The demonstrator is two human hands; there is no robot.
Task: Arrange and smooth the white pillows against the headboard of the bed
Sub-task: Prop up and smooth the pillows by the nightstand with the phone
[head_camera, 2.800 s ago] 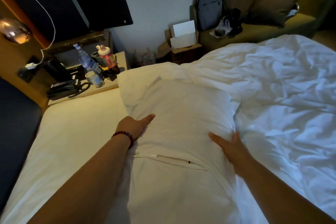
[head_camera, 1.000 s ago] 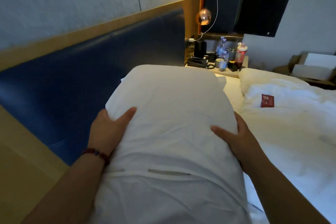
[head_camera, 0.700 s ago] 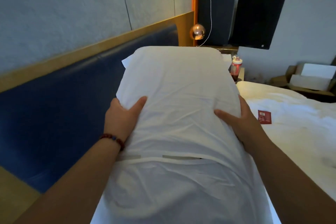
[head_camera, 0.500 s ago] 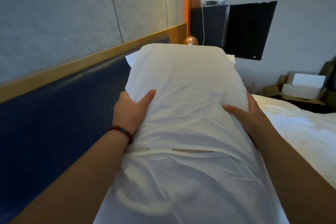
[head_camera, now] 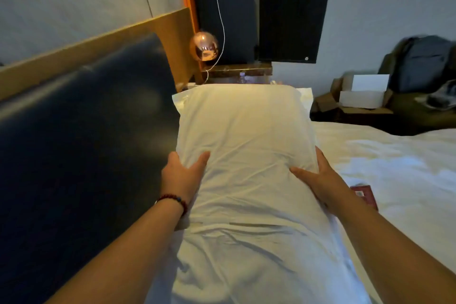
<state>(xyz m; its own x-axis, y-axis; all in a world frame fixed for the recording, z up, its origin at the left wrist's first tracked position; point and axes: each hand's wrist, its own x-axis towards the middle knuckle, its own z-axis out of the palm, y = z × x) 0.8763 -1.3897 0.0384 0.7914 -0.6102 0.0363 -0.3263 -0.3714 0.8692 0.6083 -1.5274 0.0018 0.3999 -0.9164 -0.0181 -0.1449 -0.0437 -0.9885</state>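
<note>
Headboard (head_camera: 86, 118): dark blue, on the left, running from near to far.
Left hand (head_camera: 181, 175): grips the pillow's left edge, thumb on top, fingers round the side.
Pillow (head_camera: 246, 136): white, in the middle, its left side just beside the headboard. The near end is creased.
Right hand (head_camera: 320, 180): grips the right edge, thumb on top.
Packet (head_camera: 365, 195): small and red, on the bed (head_camera: 394, 168), by the right wrist.
Could go wrong: a hard push may bunch the pillow or leave it crooked. The right arm may knock the packet.
</note>
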